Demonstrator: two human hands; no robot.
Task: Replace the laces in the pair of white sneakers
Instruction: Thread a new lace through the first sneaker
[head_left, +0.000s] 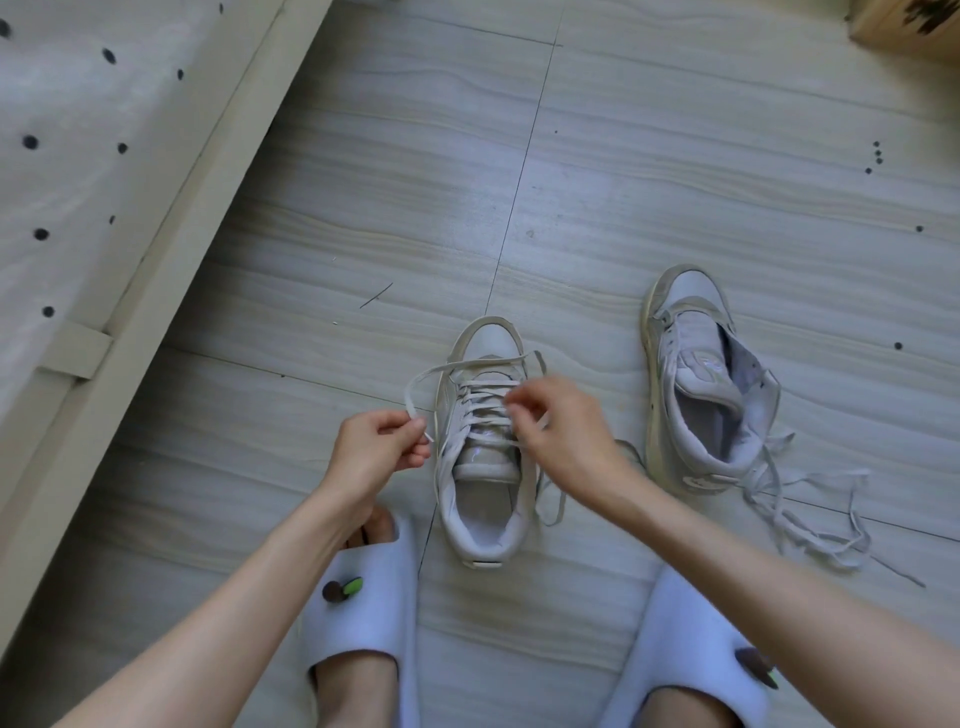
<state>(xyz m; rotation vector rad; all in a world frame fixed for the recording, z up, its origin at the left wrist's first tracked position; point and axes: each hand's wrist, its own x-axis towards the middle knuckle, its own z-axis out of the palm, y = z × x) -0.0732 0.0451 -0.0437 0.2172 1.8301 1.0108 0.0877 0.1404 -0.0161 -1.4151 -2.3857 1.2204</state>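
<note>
A person crouched on a tiled floor (675, 156) works a lace (447, 368) through the nearer sneaker (483, 457), which stands upright between the person's two slippered feet and just beyond them. Its long axis runs straight away from the person, toe at the far end, heel nearest. The left hand (376, 449), just left of that sneaker, pinches the lace near its tip between thumb and curled fingers. The right hand (558, 436) hovers over the eyelets on the sneaker's right side, fingertips drawn narrow on a crossing strand; whether they grip it cannot be told. The second sneaker (711, 379) lies well to the right of the first, toe also pointing away and tilted slightly left, tongue open, with a loose lace (810, 514) tangled on the floor beside its heel. The likely risks: the lace twists or skips an eyelet, pulling the two ends uneven, or a sharp tug drags the light sneaker out of place. The loose lace could also be mixed up with its replacement.
</note>
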